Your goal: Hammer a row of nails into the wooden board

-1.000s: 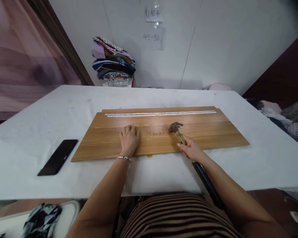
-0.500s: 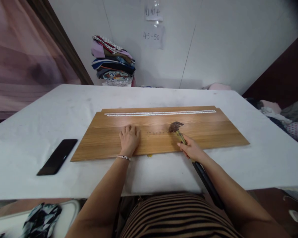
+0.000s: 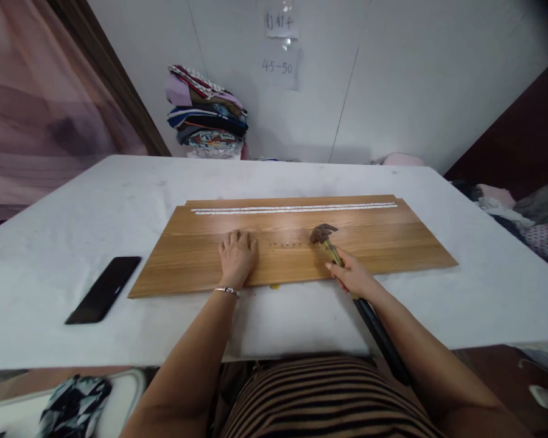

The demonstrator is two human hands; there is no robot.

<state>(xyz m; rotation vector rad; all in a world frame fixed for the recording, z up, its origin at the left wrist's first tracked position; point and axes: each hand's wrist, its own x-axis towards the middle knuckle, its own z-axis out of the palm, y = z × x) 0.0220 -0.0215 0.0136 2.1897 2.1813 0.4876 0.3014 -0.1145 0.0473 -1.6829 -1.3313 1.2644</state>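
Observation:
A wide wooden board (image 3: 187, 255) lies on the table in front of me. My left hand (image 3: 237, 258) rests on it palm down, fingers spread. My right hand (image 3: 351, 274) is wrapped round the neck of a claw hammer (image 3: 324, 233), whose rusty head is over the board and whose black grip reaches back along my forearm. Between my hands runs a row of several small nails (image 3: 287, 244). The hammer head is at the row's right end; whether it touches a nail or the board, I cannot tell. Two white strips (image 3: 296, 209) lie along the board's far side.
A black phone (image 3: 104, 289) lies left of the board on the white tablecloth (image 3: 182, 328). Folded clothes (image 3: 207, 115) are stacked at the back left against the wall. A patterned cloth (image 3: 75, 404) lies on a white seat at lower left. Fabrics (image 3: 505, 207) are heaped beyond the right edge.
Almost nothing differs. The view has shifted very slightly, while both hands and the hammer keep their places on and over the board.

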